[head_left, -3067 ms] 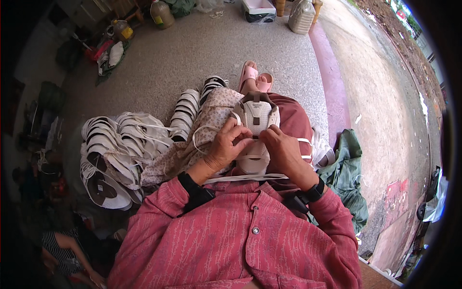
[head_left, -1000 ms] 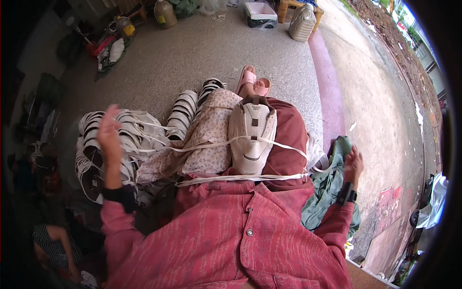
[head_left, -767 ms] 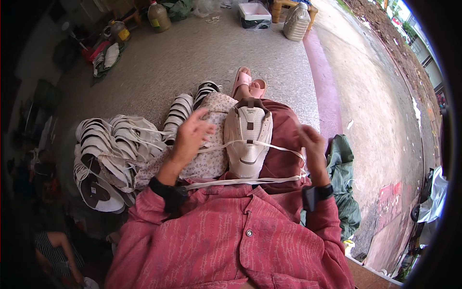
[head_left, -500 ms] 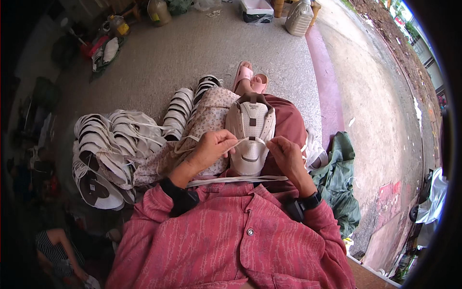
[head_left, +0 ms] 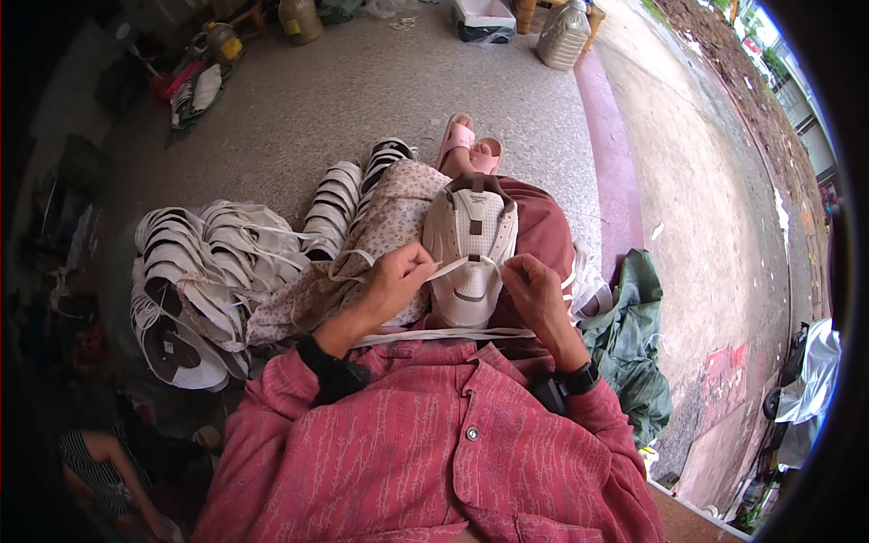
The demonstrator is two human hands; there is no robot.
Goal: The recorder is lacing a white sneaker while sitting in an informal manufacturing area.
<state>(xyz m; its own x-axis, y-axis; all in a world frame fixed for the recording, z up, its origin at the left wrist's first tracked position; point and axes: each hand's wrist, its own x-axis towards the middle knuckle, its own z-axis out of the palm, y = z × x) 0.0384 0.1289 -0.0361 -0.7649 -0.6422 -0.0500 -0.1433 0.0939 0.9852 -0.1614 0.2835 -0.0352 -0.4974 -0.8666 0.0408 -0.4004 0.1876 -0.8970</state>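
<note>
On my lap lies a white shoe upper [head_left: 493, 231] with a dark collar, its toe toward me. A white shoelace [head_left: 445, 270] passes through its lowest loop, near the toe. To the left of the upper, my left hand [head_left: 396, 276] pinches one part of the lace and holds it taut. My right hand [head_left: 534, 288] is closed on the lace's other side, close to the upper's right edge. More white laces [head_left: 444, 335] lie across my lap, just in front of my shirt.
Stacked white shoe uppers [head_left: 195, 281] lie to my left, with further stacks [head_left: 332, 208] beyond them. A green sheet [head_left: 634, 339] and more white pieces [head_left: 588, 281] are at my right. A plastic jug [head_left: 563, 36] and a white bin [head_left: 484, 18] stand far ahead. Someone in a striped top [head_left: 104, 471] is at lower left.
My left hand has drawn slightly left and up, pulling its side of the lace straighter. My right hand stays almost in place, and the upper has barely moved.
</note>
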